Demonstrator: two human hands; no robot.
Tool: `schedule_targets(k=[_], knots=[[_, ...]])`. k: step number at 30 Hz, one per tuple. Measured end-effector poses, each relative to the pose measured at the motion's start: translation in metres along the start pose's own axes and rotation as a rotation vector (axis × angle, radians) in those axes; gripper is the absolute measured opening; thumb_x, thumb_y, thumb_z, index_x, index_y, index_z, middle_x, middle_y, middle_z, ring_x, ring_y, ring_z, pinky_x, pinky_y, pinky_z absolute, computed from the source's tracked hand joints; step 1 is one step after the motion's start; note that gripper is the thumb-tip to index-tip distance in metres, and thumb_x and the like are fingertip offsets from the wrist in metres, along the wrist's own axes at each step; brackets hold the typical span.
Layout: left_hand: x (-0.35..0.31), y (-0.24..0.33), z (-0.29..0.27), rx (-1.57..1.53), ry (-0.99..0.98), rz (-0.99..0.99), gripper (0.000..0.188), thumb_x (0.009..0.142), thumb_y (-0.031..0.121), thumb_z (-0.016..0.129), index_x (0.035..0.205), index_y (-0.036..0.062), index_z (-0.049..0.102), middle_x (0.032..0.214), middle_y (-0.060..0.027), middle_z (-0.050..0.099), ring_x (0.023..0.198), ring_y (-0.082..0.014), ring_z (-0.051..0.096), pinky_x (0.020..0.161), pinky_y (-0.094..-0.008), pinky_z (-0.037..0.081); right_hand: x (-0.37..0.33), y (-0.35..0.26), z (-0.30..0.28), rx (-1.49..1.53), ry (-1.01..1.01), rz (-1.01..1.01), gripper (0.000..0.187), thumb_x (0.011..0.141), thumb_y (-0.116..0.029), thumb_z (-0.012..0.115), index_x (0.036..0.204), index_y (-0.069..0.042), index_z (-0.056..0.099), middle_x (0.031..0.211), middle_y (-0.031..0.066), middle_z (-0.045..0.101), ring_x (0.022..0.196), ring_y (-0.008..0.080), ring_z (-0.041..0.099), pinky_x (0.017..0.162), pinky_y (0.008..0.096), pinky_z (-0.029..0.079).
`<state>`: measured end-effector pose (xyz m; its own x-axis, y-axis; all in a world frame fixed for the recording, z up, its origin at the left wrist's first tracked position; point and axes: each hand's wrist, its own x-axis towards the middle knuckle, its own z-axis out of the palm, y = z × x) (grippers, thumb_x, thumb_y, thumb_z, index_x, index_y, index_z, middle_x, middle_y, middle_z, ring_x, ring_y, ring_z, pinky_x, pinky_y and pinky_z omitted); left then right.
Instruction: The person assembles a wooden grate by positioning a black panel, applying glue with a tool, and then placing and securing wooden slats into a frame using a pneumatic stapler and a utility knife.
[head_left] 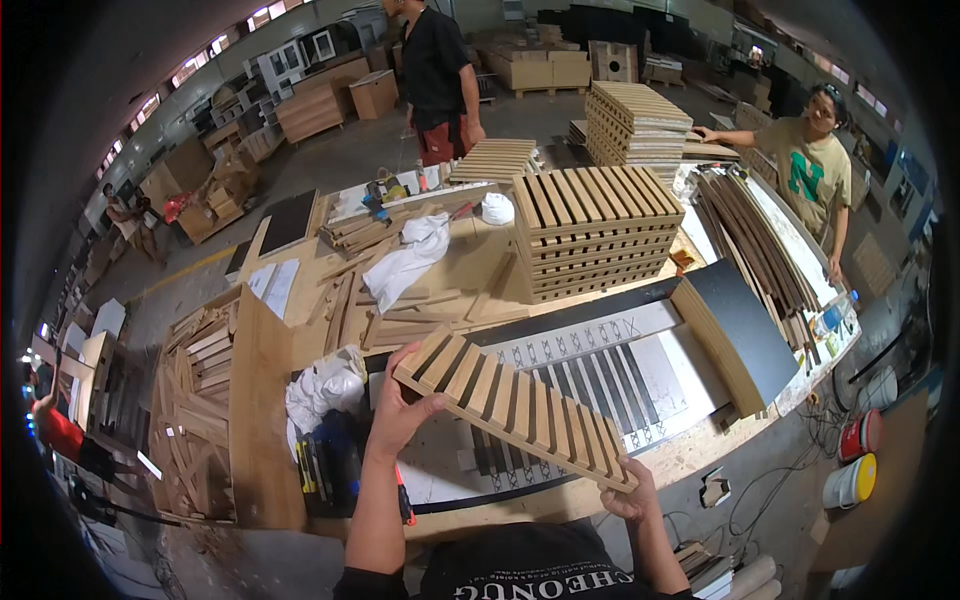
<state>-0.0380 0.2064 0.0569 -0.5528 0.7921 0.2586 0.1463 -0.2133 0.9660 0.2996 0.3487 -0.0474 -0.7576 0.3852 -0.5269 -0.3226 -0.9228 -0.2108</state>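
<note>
A slatted wooden panel [519, 403], pale slats with dark gaps, is held tilted above the workbench. My left hand [397, 408] grips its upper left end, thumb on the near edge. At the lower right end my right hand [634, 490] is closed on the corner. Beneath the panel lies a white board [655, 325] with pencilled marks and dark strips, set in a black frame. A tall stack of similar slatted panels [600, 255] stands just beyond it.
Left of the bench, a wooden bin [262, 410] holds offcuts. White cloths [410, 262], loose strips and hand tools lie about the bench. Dark curved strips [757, 240] lie at the right, near a person [815, 165]. Another person [437, 75] stands behind. Buckets [850, 481] and cables are on the floor.
</note>
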Motion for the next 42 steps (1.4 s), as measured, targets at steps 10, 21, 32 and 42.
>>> schedule_targets(k=[10,21,32,42], knots=[[-0.013,0.006,-0.002,-0.102,0.017,-0.016,0.049,0.091,0.026,0.054,0.133,0.0044,0.04,0.127,-0.0069,0.047,0.114,-0.0151,0.044,0.097,-0.0284,0.036,-0.017,0.009,-0.007,0.051,-0.008,-0.002,0.038,0.084,-0.028,0.054,0.107,0.003,0.054,0.079,0.0154,0.065,0.059,0.0262,0.065,0.045,0.0321,0.054],[-0.013,0.006,0.004,-0.124,0.011,0.126,0.052,0.096,0.034,0.039,0.134,-0.0013,0.038,0.136,-0.011,0.043,0.124,-0.0195,0.039,0.106,-0.0317,0.026,-0.028,0.015,-0.018,-0.114,0.0,-0.135,0.043,0.082,-0.028,0.057,0.112,0.002,0.051,0.084,0.0147,0.065,0.064,0.0258,0.065,0.051,0.032,0.054],[-0.023,0.01,0.013,-0.117,0.101,0.12,0.049,0.091,0.02,0.047,0.134,-0.0021,0.038,0.125,-0.0099,0.05,0.113,-0.0157,0.046,0.098,-0.0285,0.035,-0.03,0.021,-0.021,-0.338,0.026,-0.354,0.049,0.078,-0.034,0.058,0.115,-0.002,0.052,0.093,0.0103,0.063,0.074,0.0228,0.061,0.059,0.0332,0.049],[-0.034,0.006,0.015,-0.056,0.445,0.069,0.031,0.089,0.011,0.054,0.115,-0.0045,0.057,0.099,-0.0066,0.062,0.087,-0.0093,0.056,0.079,-0.0207,0.044,-0.037,0.013,-0.022,-0.551,0.155,-0.556,0.066,0.073,-0.022,0.062,0.13,-0.003,0.035,0.112,0.0101,0.056,0.095,0.0214,0.058,0.072,0.0346,0.05]])
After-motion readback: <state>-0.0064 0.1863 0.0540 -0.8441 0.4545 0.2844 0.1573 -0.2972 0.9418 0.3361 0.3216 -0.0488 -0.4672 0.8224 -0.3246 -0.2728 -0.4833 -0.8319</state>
